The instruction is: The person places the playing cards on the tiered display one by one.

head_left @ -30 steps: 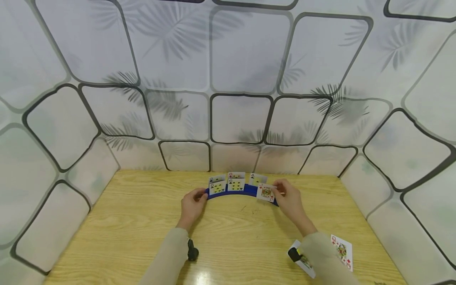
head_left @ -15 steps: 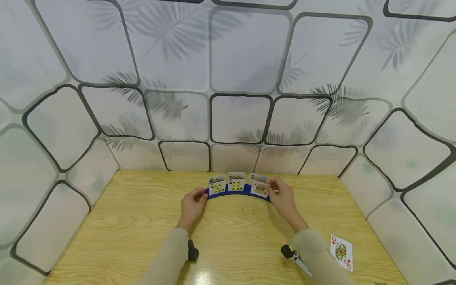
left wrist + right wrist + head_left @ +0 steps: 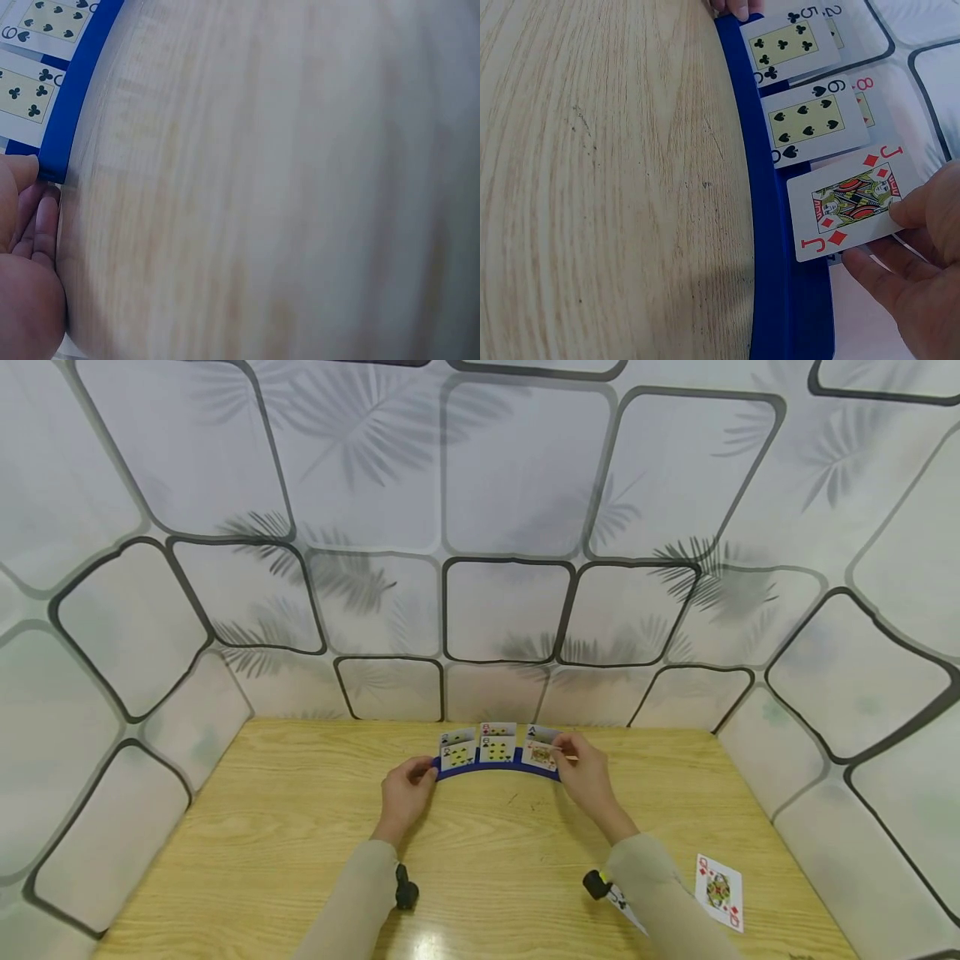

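Observation:
A curved blue card holder (image 3: 480, 768) stands at the back of the table. My left hand (image 3: 405, 793) grips its left end, the thumb on top in the left wrist view. My right hand (image 3: 922, 255) pinches a jack of diamonds (image 3: 855, 199) by its upper right part, thumb on the face and fingers behind. The jack's lower edge is at the holder's right section, in front of an ace (image 3: 542, 732) that it partly covers. A five of clubs (image 3: 784, 45) and a six of spades (image 3: 806, 124) stand in the front row, with a two (image 3: 834, 30) and an eight of diamonds (image 3: 864, 105) behind them.
A queen of diamonds (image 3: 718, 893) lies face up on the table at right. Beside it another card (image 3: 624, 906) is mostly hidden under my right sleeve. A patterned wall (image 3: 495, 610) rises close behind the holder.
My right hand has moved left with the jack of diamonds, bringing it from the holder's right end to in front of the ace. My left hand has stayed put.

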A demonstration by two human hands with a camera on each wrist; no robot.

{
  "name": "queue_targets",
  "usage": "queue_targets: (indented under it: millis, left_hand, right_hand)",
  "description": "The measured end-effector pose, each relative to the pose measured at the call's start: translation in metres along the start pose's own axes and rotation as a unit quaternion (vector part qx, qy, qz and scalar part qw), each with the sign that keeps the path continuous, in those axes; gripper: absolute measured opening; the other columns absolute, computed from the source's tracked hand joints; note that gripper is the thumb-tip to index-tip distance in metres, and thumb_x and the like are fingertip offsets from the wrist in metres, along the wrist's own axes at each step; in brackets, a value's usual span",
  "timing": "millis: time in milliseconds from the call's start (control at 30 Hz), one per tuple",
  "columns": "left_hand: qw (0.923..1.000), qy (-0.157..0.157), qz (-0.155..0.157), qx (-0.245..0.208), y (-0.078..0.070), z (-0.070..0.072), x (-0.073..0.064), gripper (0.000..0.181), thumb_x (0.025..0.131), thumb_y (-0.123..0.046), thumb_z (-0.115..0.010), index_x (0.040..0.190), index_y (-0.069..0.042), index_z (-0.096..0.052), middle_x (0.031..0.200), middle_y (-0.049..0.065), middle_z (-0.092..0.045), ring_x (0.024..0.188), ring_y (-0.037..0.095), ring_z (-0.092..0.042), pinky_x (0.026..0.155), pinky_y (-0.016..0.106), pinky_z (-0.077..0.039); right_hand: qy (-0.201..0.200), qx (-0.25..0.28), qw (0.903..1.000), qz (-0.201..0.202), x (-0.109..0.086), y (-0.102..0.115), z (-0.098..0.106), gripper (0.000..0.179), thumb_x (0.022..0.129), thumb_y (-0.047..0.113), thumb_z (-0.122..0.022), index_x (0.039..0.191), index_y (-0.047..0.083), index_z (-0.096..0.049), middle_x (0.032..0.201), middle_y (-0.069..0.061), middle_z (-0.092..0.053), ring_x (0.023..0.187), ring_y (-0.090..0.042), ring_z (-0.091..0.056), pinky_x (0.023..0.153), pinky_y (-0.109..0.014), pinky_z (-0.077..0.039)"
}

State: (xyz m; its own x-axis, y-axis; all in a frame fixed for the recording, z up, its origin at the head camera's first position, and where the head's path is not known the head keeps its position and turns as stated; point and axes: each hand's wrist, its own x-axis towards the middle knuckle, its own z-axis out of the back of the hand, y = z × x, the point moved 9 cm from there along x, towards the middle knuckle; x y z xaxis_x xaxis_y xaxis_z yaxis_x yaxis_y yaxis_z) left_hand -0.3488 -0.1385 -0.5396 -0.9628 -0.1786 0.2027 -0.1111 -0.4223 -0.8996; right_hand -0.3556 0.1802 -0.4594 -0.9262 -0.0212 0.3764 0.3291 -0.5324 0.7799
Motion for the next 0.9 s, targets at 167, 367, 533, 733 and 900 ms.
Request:
queue_targets:
  millis: [167, 367, 533, 733, 900]
  left_hand:
    - [1.0, -0.002, -0.002, 0.005, -0.0005, -0.0006, 0.0003, 0.022, 0.1, -0.006, -0.07, 0.121, -0.002, -0.075, 0.116, 0.017, -0.078, 0.107, 0.033, -0.073, 0.094, 0.048, -0.06]
    - [1.0, -0.003, -0.003, 0.003, 0.0006, -0.001, 0.0012, 0.022, 0.1, -0.007, -0.07, 0.121, -0.002, -0.076, 0.116, 0.017, -0.078, 0.107, 0.033, -0.073, 0.094, 0.048, -0.06]
    - [1.0, 0.0, -0.001, 0.0, 0.0004, -0.0007, 0.0012, 0.022, 0.1, -0.007, -0.07, 0.121, -0.002, -0.076, 0.116, 0.017, -0.078, 0.107, 0.033, -0.073, 0.095, 0.048, -0.06]
    - [1.0, -0.002, 0.003, 0.002, 0.0016, -0.0005, 0.0018, 0.022, 0.1, -0.008, -0.071, 0.121, -0.002, -0.076, 0.116, 0.016, -0.078, 0.107, 0.032, -0.073, 0.094, 0.047, -0.06]
    - [1.0, -0.004, 0.004, 0.001, 0.002, -0.0004, 0.0016, 0.022, 0.1, -0.008, -0.071, 0.121, -0.002, -0.076, 0.116, 0.016, -0.078, 0.106, 0.032, -0.073, 0.094, 0.046, -0.06]
  right_hand:
    - [0.003, -0.008, 1.0, -0.003, 0.0006, -0.0009, -0.0023, 0.009, 0.099, -0.003, -0.067, 0.107, 0.001, -0.066, 0.104, -0.018, -0.075, 0.103, -0.036, -0.075, 0.087, -0.049, -0.064]
    - [0.007, -0.011, 0.9999, -0.004, 0.0017, -0.0032, -0.0046, 0.009, 0.098, -0.003, -0.067, 0.107, 0.0, -0.066, 0.104, -0.019, -0.075, 0.103, -0.038, -0.075, 0.086, -0.05, -0.064]
    - [0.013, -0.015, 0.9998, -0.007, 0.0024, -0.0066, -0.0074, 0.009, 0.099, -0.003, -0.067, 0.106, 0.001, -0.066, 0.105, -0.019, -0.075, 0.103, -0.037, -0.075, 0.088, -0.05, -0.064]
    - [0.007, -0.011, 0.9999, 0.005, 0.0027, -0.0094, -0.0088, 0.009, 0.098, -0.005, -0.068, 0.104, 0.001, -0.065, 0.101, -0.018, -0.075, 0.1, -0.036, -0.075, 0.085, -0.043, -0.065]
    - [0.007, -0.011, 0.9998, 0.012, 0.0016, -0.0097, -0.0091, 0.008, 0.098, -0.004, -0.068, 0.105, -0.001, -0.066, 0.097, -0.017, -0.074, 0.095, -0.034, -0.074, 0.08, -0.035, -0.063]
